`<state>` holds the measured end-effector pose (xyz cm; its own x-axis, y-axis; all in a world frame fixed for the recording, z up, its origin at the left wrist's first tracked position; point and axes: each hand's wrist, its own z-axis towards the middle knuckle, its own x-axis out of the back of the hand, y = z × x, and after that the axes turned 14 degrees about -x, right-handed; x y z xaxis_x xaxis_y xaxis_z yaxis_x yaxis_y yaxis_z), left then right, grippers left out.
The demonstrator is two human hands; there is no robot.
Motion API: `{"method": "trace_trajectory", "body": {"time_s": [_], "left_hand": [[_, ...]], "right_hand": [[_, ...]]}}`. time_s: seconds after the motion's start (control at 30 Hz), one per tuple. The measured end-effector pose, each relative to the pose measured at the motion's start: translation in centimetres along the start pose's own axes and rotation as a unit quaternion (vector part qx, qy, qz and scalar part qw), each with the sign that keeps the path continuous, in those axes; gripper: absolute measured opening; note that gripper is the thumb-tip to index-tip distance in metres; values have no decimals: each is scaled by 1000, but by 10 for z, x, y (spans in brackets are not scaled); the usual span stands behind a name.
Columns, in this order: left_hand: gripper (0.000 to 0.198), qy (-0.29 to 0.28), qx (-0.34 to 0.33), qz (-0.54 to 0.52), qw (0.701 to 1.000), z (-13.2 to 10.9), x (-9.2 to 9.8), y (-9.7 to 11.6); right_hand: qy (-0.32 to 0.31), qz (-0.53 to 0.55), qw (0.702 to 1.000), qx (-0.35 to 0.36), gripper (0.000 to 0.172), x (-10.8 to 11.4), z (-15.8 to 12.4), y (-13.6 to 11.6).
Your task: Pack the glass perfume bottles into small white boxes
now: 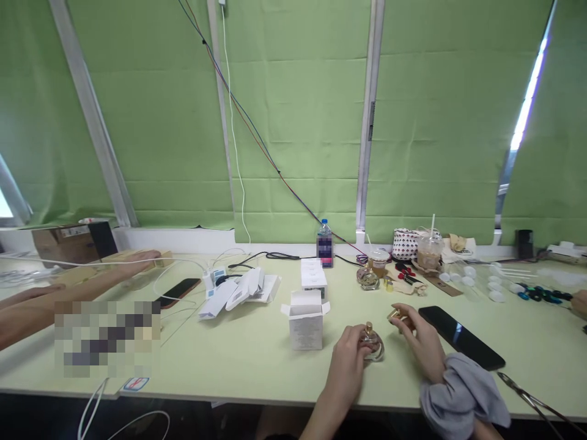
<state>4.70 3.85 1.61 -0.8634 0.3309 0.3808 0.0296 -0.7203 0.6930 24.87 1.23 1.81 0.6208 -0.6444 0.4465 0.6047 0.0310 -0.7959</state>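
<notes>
My left hand (346, 360) is closed around the side of a small glass perfume bottle (376, 348). The bottle stands on the table with its gold neck upward. To the right, my right hand (422, 339) pinches a small gold cap (393, 314) between thumb and fingers, apart from the bottle. A grey scrunchie (461, 394) wraps my right wrist. An opened white box (306, 327) with raised flaps stands left of my left hand. Behind it lies a second white box (313, 278). Another glass bottle (368, 279) sits farther back.
A black phone (461, 337) and metal pliers (527, 394) lie right of my hands. Flattened white boxes (247, 287) lie left of centre. A water bottle (324, 244) and an iced drink cup (429, 250) stand behind. Another person's arm (92, 287) reaches in at left.
</notes>
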Motion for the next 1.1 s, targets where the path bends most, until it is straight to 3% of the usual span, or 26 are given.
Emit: {"method": "trace_trajectory", "body": {"time_s": [0.13,0.23,0.4,0.6,1.1], "left_hand": [[45,1,-1,-2,1000,0,1,2],[45,-3,-5,-5,1000,1,2,4],[46,-4,-14,-18,1000,0,2,3],[47,3,-19,-23,1000,-1,1,0],[46,4,-14,-24,1000,1,1,1]], "right_hand": [[-12,102,994,44,34,-2,-16,-35],[-10,156,987,33,37,-13,-23,-45],[-67,216,974,-13,33,-30,-23,-45],[-107,203,973,2,29,-32,-24,-44],[-110,172,979,25,25,-37,-25,-32]]}}
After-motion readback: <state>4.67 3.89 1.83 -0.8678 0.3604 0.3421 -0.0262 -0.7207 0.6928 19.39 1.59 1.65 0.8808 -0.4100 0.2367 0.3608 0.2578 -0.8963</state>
